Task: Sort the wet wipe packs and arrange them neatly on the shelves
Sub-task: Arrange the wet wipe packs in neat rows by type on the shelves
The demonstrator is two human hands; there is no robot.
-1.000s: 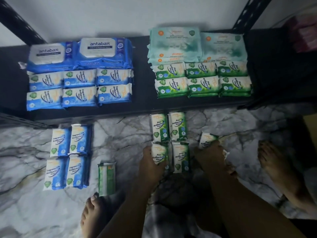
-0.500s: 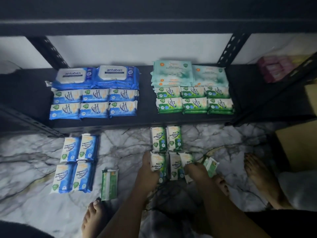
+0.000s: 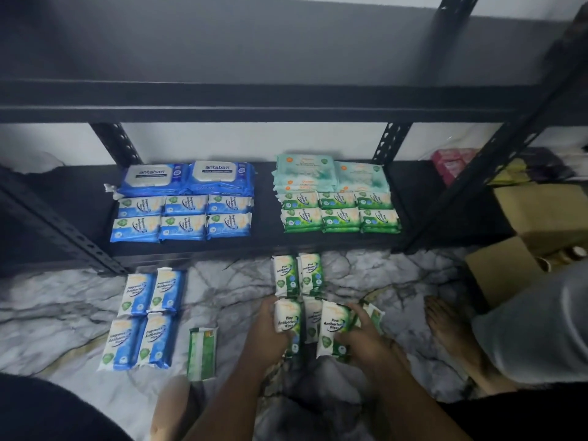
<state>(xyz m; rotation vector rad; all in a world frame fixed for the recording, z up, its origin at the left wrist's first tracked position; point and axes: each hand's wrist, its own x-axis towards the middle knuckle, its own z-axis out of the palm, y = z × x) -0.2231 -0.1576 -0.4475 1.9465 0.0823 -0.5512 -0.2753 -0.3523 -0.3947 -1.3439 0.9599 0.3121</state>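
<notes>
While crouching on the marble floor, gathering small packs just in front of the lower shelf. Gripping a green pack with the left hand and clutching a second green pack with the right hand, with one more showing between the two and a further one peeking out behind the right hand. Leaving a pair of green packs lying side by side on the floor just beyond, touching each other.

Judging the sorting by colour as mostly done and the shelving as roughly half done. Counting on the lower shelf two big blue packs at the back with six small blue packs in two rows in front. Counting also, well apart to the right, pale teal packs stacked behind six small green packs. Reckoning as not yet shelved the green ones in and near the hands, four blue floor packs set in a square at the left, and a lone green pack just beside that square.

Noting an open cardboard box at the right, without being able to tell what is lying inside. Making out blurred pink packs beyond it.
</notes>
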